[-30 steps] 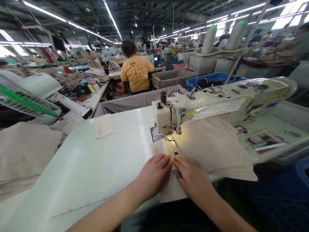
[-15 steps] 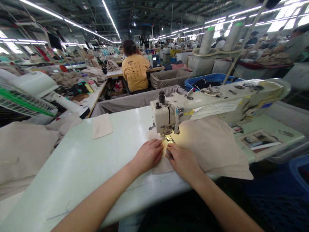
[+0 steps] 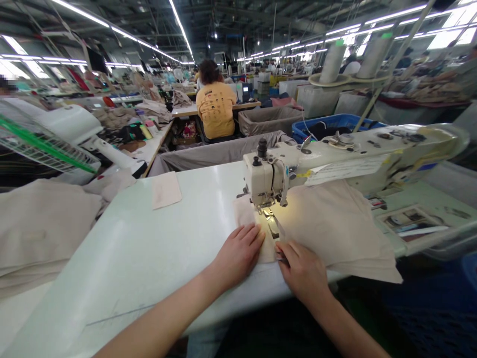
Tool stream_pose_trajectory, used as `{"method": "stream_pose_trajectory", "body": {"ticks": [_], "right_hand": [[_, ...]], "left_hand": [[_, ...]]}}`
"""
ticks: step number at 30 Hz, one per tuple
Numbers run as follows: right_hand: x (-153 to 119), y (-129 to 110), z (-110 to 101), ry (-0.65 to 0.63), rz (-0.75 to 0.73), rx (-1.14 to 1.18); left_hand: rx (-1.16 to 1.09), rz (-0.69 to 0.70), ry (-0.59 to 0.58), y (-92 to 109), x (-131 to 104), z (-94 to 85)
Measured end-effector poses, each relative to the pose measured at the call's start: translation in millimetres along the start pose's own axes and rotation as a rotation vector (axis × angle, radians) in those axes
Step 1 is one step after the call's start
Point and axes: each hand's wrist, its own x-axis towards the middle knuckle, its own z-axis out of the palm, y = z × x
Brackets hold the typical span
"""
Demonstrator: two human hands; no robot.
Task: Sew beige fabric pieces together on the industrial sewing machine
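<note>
Drawn back from the sewing machine (image 3: pixel 263 181) since the earlier head view, the right hand (image 3: pixel 303 271) was seen lower and farther from the left hand (image 3: pixel 238 253). Dark material (image 3: pixel 326 130) was held in a blue basket (image 3: pixel 298 131) behind the machine; the contents of two grey cloth-lined bins (image 3: pixel 219 150) could not be made out. Small items (image 3: pixel 408 218) were kept in a shallow tray (image 3: pixel 386 222) at right. The left hand's fingers were laid close together, slightly bent, and pressed onto a beige cloth piece (image 3: pixel 267 252). A small dark metal object (image 3: pixel 282 257) was pinched between the right thumb and fingers. The cloth piece was positioned beneath the needle area, under the left fingertips and just beside the right hand's fingertips.
</note>
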Motion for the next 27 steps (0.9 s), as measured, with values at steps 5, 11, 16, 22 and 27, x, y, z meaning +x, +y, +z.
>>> {"method": "stream_pose_trajectory", "body": {"ticks": [5, 11, 16, 22, 27], "right_hand": [[0, -1, 2, 0.032, -0.02, 0.001], [-1, -1, 4, 0.041, -0.021, 0.001], [-1, 1, 2, 0.037, -0.039, -0.003], [-3, 0, 5, 0.083, -0.041, 0.014], [1, -1, -6, 0.085, -0.101, 0.091]], "left_hand": [[0.005, -0.004, 0.023, 0, -2, 3.1], [0.048, -0.024, -0.012, 1, -5, 9.1], [0.073, -0.05, -0.016, -12, -17, 0.8], [0.159, -0.141, -0.1, -2, -38, -29.1], [0.231, -0.274, -0.268, -13, -25, -32.9]]}}
